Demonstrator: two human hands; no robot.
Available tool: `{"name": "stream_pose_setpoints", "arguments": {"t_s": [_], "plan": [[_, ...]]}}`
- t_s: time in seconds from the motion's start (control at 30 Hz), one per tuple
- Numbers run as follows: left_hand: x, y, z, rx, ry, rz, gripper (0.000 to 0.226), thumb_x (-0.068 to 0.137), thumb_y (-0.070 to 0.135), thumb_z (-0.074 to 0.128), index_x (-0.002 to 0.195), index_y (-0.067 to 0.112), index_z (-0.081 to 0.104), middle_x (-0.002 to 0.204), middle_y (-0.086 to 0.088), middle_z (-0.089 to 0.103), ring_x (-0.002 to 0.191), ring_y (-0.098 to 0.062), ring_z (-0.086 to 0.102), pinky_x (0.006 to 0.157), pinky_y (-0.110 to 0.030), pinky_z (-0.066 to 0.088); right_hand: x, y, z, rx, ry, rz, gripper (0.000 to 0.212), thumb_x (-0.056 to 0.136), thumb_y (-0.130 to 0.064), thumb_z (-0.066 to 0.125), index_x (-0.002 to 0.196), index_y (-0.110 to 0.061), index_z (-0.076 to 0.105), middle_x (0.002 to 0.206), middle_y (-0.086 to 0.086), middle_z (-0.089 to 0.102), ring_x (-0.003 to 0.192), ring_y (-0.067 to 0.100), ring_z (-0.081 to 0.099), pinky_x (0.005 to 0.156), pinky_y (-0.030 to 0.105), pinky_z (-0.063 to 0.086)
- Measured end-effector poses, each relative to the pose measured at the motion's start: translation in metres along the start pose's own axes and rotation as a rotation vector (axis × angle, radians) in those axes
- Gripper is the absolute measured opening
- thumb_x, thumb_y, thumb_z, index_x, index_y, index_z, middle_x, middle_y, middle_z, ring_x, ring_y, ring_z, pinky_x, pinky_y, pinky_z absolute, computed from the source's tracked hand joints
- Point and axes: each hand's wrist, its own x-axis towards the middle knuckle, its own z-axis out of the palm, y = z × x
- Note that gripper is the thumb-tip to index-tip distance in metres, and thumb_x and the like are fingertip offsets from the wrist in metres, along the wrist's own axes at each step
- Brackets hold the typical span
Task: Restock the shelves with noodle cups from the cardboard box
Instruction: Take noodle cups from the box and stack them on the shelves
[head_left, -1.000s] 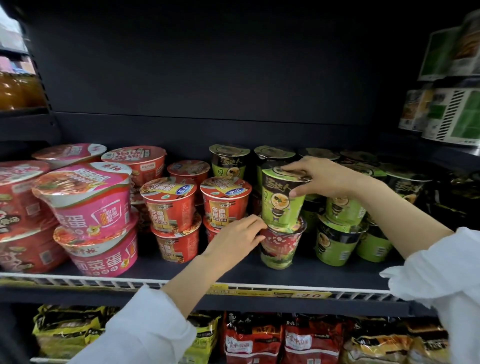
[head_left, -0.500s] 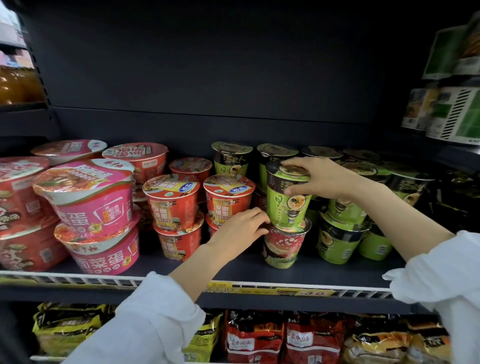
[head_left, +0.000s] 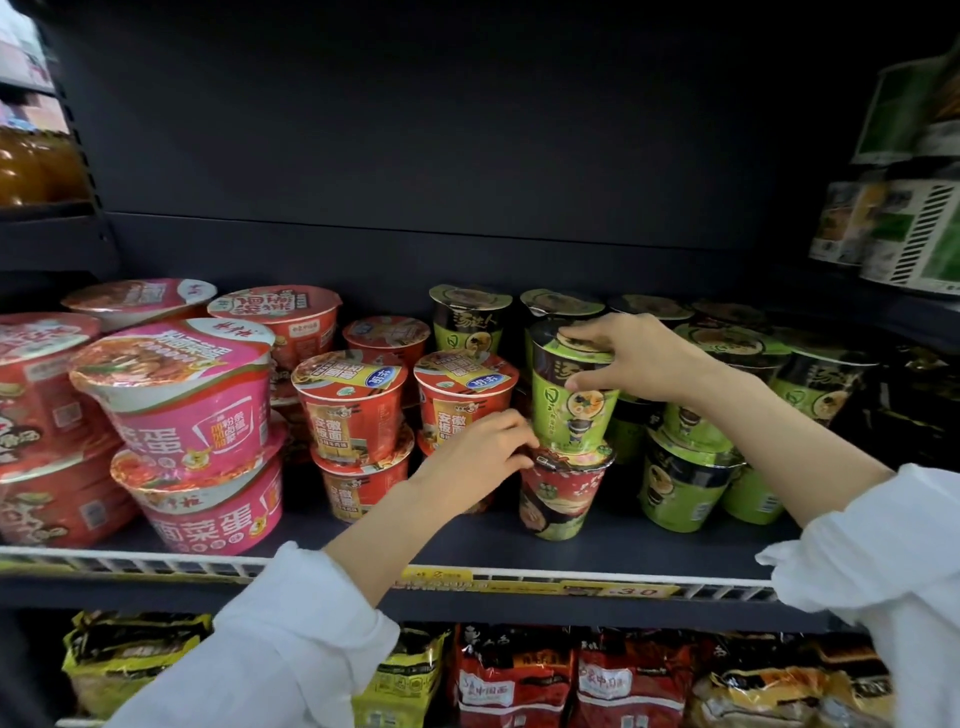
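Noodle cup, green (head_left: 574, 402), stands upright on the lid of a red cup (head_left: 563, 493) at mid-shelf (head_left: 675, 556). Right hand (head_left: 631, 358) reaches in from the right and grips the green cup's top, fingers curled over the lid, thumb on the side wall. Left hand (head_left: 480, 457) sits lower left, its curled fingertips at the red cup's rim; whether it actually grips cannot be told. Orange cups (head_left: 353, 410) stand just left.

Glossy shrink-wrapped film covers the green cup (head_left: 571, 410), the shelf (head_left: 649, 551) looks matt dark metal, and the sleeves (head_left: 291, 649) are white cloth.
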Motion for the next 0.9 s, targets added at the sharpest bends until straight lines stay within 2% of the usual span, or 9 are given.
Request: {"name": "stream_pose_setpoints", "arguments": {"t_s": [0.07,0.13,0.2,0.27,0.33,0.53,0.7,0.8,0.9], "plan": [[0.000,-0.002,-0.001,0.027,-0.032,-0.008,0.031,0.096,0.023,0.050,0.124,0.013,0.060,0.126,-0.001,0.055,0.119,-0.016,0.051,0.099,-0.031,0.042,-0.001,0.001,-0.001,0.001,0.009,0.007,0.070,0.078,-0.039,0.072,0.140,-0.022,0.044,0.144,-0.002,0.047,0.135,0.018,0.041,0.107,0.028,0.033],[0.002,0.005,-0.002,0.072,-0.028,0.019,0.030,0.096,0.026,0.050,0.118,0.011,0.063,0.118,-0.003,0.058,0.114,-0.017,0.050,0.093,-0.029,0.043,-0.002,0.000,0.000,-0.008,0.021,0.006,0.071,0.078,-0.040,0.072,0.140,-0.022,0.045,0.144,-0.001,0.047,0.134,0.018,0.041,0.106,0.028,0.033],[0.003,0.016,0.000,0.124,0.038,0.108,0.026,0.090,0.028,0.058,0.104,0.008,0.068,0.103,-0.005,0.061,0.102,-0.019,0.053,0.080,-0.029,0.045,-0.001,-0.002,0.002,-0.019,0.025,-0.002,0.071,0.078,-0.040,0.072,0.141,-0.023,0.044,0.144,0.000,0.046,0.134,0.018,0.041,0.106,0.025,0.032],[0.003,0.024,0.002,0.183,0.118,0.197,0.019,0.077,0.026,0.073,0.082,0.008,0.070,0.082,-0.005,0.063,0.082,-0.020,0.059,0.061,-0.028,0.048,-0.001,-0.005,0.004,-0.013,0.030,-0.004,0.071,0.077,-0.040,0.073,0.141,-0.024,0.044,0.145,-0.001,0.046,0.135,0.017,0.040,0.106,0.024,0.031],[0.003,0.030,0.006,0.224,0.131,0.206,0.022,0.065,0.026,0.082,0.069,0.009,0.069,0.069,-0.002,0.061,0.070,-0.019,0.062,0.049,-0.025,0.047,-0.002,-0.007,0.003,-0.009,0.042,-0.005,0.071,0.078,-0.040,0.072,0.141,-0.024,0.044,0.145,-0.001,0.046,0.135,0.016,0.039,0.106,0.024,0.031],[0.004,0.037,0.007,0.344,0.096,0.118,0.033,0.045,0.033,0.092,0.059,0.016,0.067,0.061,0.003,0.060,0.057,-0.013,0.061,0.041,-0.018,0.044,-0.004,-0.008,0.001,-0.008,0.035,-0.015,0.071,0.078,-0.039,0.072,0.141,-0.022,0.043,0.145,-0.001,0.045,0.135,0.015,0.039,0.108,0.024,0.030],[0.002,0.034,0.011,0.361,0.094,0.059,0.039,0.042,0.032,0.093,0.066,0.015,0.067,0.062,0.003,0.061,0.055,-0.014,0.061,0.043,-0.021,0.047,-0.006,-0.009,0.003,-0.006,-0.029,-0.005,0.072,0.083,-0.029,0.069,0.146,-0.021,0.034,0.148,0.001,0.041,0.132,0.019,0.041,0.104,0.024,0.030],[0.005,0.033,0.011,0.390,0.105,0.043,0.040,0.043,0.029,0.093,0.071,0.013,0.069,0.065,0.001,0.063,0.059,-0.016,0.062,0.049,-0.025,0.049,-0.005,-0.004,0.003,0.045,-0.012,0.025,0.067,0.080,-0.026,0.073,0.138,-0.022,0.041,0.132,0.003,0.054,0.118,0.018,0.050,0.092,0.026,0.038],[0.006,0.030,0.012,0.357,0.113,-0.018,0.040,0.046,0.025,0.092,0.077,0.013,0.070,0.072,0.000,0.065,0.065,-0.018,0.064,0.052,-0.027,0.050,-0.001,0.000,0.007,0.088,0.022,0.027,0.062,0.078,-0.027,0.075,0.133,-0.021,0.047,0.130,0.004,0.053,0.120,0.020,0.047,0.096,0.028,0.037]]}}
